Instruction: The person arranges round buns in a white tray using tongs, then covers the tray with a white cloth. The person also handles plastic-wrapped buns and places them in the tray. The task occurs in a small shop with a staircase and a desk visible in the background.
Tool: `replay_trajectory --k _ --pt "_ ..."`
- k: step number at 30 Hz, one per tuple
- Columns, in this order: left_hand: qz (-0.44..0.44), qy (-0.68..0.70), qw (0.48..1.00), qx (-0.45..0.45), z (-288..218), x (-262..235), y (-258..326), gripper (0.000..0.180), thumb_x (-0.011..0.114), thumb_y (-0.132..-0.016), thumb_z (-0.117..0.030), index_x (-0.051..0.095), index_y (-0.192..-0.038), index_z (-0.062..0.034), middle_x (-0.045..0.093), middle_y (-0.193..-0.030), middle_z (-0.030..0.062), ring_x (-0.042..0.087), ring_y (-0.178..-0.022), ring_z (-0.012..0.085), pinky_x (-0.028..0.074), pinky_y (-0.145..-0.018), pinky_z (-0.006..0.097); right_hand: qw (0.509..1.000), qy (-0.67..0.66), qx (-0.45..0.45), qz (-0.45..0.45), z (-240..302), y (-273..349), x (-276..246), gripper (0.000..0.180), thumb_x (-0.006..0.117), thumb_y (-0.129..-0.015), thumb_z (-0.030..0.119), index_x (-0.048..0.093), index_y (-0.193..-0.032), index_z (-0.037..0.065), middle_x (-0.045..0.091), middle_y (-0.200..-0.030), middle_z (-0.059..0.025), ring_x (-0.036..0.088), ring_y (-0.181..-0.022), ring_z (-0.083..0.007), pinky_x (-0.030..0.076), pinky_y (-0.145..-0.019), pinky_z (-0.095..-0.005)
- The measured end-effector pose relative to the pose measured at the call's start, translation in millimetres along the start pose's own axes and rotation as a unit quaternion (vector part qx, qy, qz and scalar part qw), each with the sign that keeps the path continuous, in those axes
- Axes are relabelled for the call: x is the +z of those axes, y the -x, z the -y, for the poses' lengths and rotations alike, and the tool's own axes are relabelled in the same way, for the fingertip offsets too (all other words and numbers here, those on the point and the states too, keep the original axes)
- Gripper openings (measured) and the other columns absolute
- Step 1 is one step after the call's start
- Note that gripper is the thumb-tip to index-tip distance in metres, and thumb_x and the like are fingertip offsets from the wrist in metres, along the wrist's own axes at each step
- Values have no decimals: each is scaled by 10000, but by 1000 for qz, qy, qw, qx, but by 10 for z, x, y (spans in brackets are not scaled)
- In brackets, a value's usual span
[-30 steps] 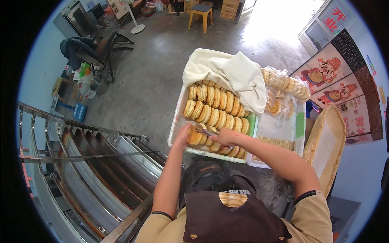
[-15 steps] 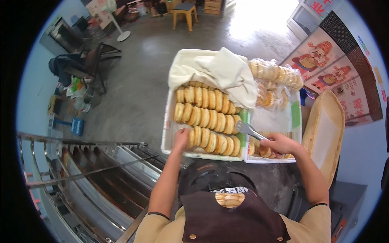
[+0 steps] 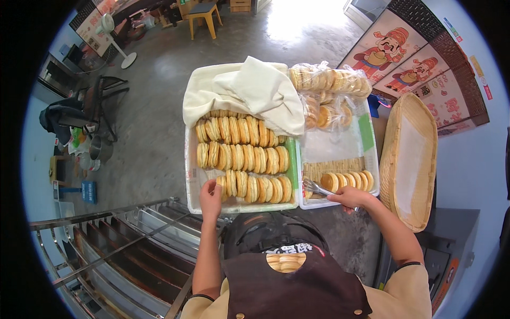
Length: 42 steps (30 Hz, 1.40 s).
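Note:
My left hand is at the left end of the front row of round flatbreads, its fingers pressed together on the end bread. These golden breads stand on edge in several rows in the left white crate. In my right hand is a pair of metal tongs. The tongs' tips point left, over the front of the right white crate, beside a short row of breads standing there. My palm hides part of the tongs.
A cream cloth covers the left crate's far end. Bagged breads lie at the far end of the right crate. Right of it stands a long wicker tray. A metal rack is at lower left, a yellow stool farther off.
The view has shifted, so the crates sit farther left. The tongs have moved from the divide between the crates down to the breads in the right crate. My left hand stays at the row's end.

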<state>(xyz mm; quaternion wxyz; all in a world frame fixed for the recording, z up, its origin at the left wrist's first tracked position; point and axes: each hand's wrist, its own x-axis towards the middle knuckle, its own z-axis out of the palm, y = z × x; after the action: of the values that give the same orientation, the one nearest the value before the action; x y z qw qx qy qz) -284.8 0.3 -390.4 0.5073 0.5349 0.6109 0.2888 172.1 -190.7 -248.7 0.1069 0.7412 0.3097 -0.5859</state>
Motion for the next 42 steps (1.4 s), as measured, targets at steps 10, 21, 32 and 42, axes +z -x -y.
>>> replay_trajectory --k 10,21,32,42 --pt "-118 -184 970 108 -147 137 239 365 732 -945 -183 699 -1261 -3 733 -1181 184 703 -1112 400 552 -968 482 998 59 12 -4 47 -370 -74 627 639 -1054 619 713 -1027 -4 701 -720 -85 670 -552 -187 539 -534 -344" --pt "-171 -140 965 138 -52 -207 450 441 695 -937 -100 642 -1364 -4 689 -1246 188 722 -1089 352 571 -946 449 979 -161 -63 -110 -200 211 -240 371 654 -1102 399 665 -991 45 592 -640 -10 524 -456 -102 412 -432 -286" --pt "-65 227 961 145 -100 -309 291 600 497 -1153 -389 444 -1638 -40 570 -1539 193 598 -1406 287 434 -1200 441 973 6 -232 -9 2252 338 196 498 664 -1083 476 698 -1174 -13 612 -665 -30 588 -510 -130 486 -476 -322" --pt "46 141 969 -198 -73 -318 -379 623 542 -1118 -504 730 -1314 57 770 -1270 168 716 -1194 267 528 -1044 376 945 268 -186 24 3179 -341 734 657 616 -1032 650 727 -946 8 694 -652 -93 700 -582 -221 572 -629 -395"
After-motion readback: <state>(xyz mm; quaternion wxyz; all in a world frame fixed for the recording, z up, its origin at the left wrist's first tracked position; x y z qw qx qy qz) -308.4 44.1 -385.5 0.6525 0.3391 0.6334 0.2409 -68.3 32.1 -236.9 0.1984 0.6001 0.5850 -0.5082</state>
